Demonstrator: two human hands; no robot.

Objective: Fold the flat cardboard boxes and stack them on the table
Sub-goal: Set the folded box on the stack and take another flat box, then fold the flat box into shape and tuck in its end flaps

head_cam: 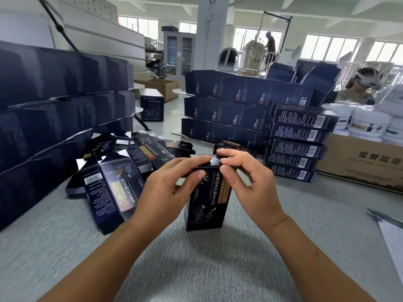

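Observation:
A dark printed cardboard box stands upright on the grey table in front of me. My left hand grips its upper left side. My right hand pinches the top flap, fingers pressing down on it. To the left lies a loose pile of flat unfolded boxes. Folded boxes sit in a stack at the right, with larger rows behind it.
A tall stack of dark boxes walls off the left side. A brown carton carrying white jars stands at the right. Papers and a pen lie at the right edge. A person sits beyond the carton.

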